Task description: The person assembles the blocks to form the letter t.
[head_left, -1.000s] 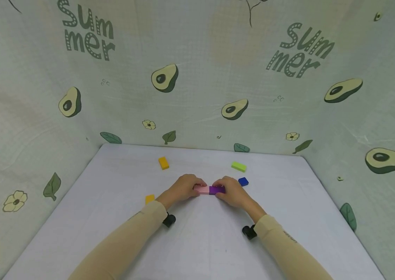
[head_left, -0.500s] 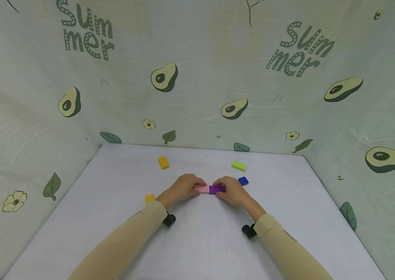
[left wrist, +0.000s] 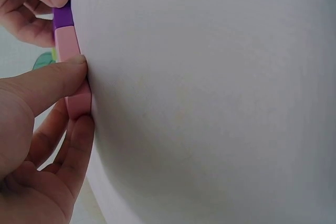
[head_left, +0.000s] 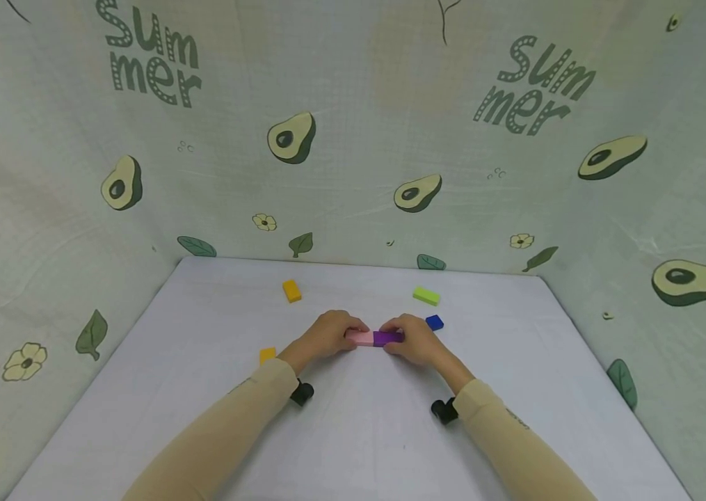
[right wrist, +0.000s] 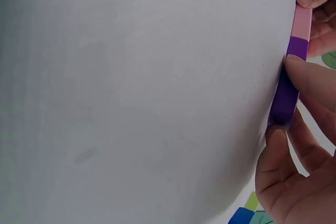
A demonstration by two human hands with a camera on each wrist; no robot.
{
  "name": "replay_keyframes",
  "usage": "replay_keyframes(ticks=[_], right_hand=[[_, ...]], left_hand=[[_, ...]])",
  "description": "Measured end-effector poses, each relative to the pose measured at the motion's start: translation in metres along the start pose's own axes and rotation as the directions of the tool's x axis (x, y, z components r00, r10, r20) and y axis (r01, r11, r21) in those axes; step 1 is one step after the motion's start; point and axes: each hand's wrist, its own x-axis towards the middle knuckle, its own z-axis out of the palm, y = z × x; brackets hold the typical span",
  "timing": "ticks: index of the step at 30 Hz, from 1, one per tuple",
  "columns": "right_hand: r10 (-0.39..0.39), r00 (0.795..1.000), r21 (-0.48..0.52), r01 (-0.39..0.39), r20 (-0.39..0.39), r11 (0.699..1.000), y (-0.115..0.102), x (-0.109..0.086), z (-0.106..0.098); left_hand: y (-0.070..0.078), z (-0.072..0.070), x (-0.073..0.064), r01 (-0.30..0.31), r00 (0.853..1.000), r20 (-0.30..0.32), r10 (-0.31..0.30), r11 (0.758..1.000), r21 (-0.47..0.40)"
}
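Near the middle of the table a pink block [head_left: 362,338] and a purple block [head_left: 385,339] lie end to end in one line, their short faces meeting. My left hand [head_left: 330,335] pinches the pink block, thumb on its near side and fingers behind and at its outer end, as the left wrist view shows on the pink block [left wrist: 67,43]. The purple block [right wrist: 284,98] is gripped the same way by my right hand [head_left: 415,341]. In the right wrist view a fingertip of the right hand [right wrist: 299,166] sits at its outer end.
A blue block [head_left: 435,323] lies just beyond my right hand, with a lime green block [head_left: 426,296] farther back. One orange block [head_left: 292,291] is at the back left; another orange block [head_left: 268,355] sits beside my left wrist. Printed cloth [head_left: 353,139] walls the white table [head_left: 365,431].
Both hands keep their hold on the pink and purple blocks, which stay end to end. Only the head view has shifted slightly.
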Motion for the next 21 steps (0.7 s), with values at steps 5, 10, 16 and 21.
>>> replay_keyframes(ticks=[5,10,16,21], right_hand=[[0.003,1.0,0.015,-0.003,0.004,1.0,0.002,0.0,-0.001],[0.015,1.0,0.038,-0.015,0.008,0.999,0.003,-0.002,-0.004],[0.025,1.0,0.064,-0.026,0.019,0.998,0.007,-0.003,-0.005],[0.038,0.999,0.09,-0.041,0.026,0.995,0.012,-0.003,-0.005]], left_hand=[[0.0,0.001,0.001,0.002,1.0,0.004,-0.002,1.0,0.009],[0.002,-0.001,-0.001,-0.002,1.0,0.004,0.002,1.0,-0.002],[0.003,-0.002,-0.002,0.006,1.0,0.002,-0.006,1.0,-0.023],[0.003,-0.002,-0.002,0.005,1.0,0.002,-0.005,1.0,-0.016]])
